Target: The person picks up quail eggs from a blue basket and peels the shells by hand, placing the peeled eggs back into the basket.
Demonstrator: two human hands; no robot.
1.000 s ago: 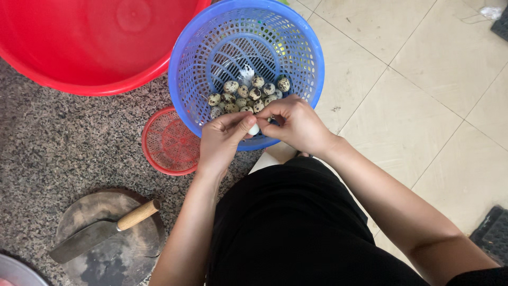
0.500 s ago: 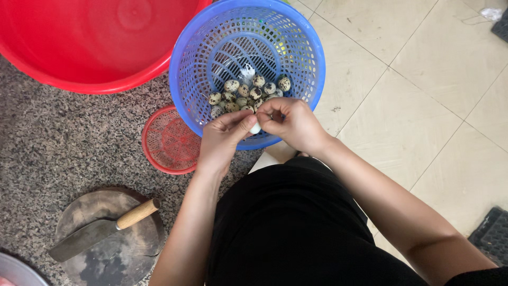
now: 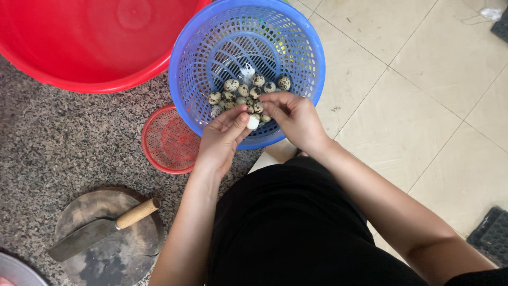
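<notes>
A blue plastic basket [image 3: 190,85] holds several speckled quail eggs [image 3: 244,91] near its front wall. My left hand [image 3: 221,139] pinches a small white peeled egg [image 3: 253,123] between thumb and fingers over the basket's near rim. My right hand [image 3: 294,117] hovers just right of it, its fingertips curled over the speckled eggs; what they hold is hidden.
A big red basin [image 3: 95,47] sits at the upper left. A small red strainer [image 3: 164,140] lies partly under the blue basket. A cleaver with a wooden handle [image 3: 100,229] rests on a round chopping block [image 3: 114,241]. Pale floor tiles [image 3: 423,95] spread to the right.
My hands have parted a little: the right one has drawn off toward the speckled eggs, and the peeled white egg stays in my left fingers.
</notes>
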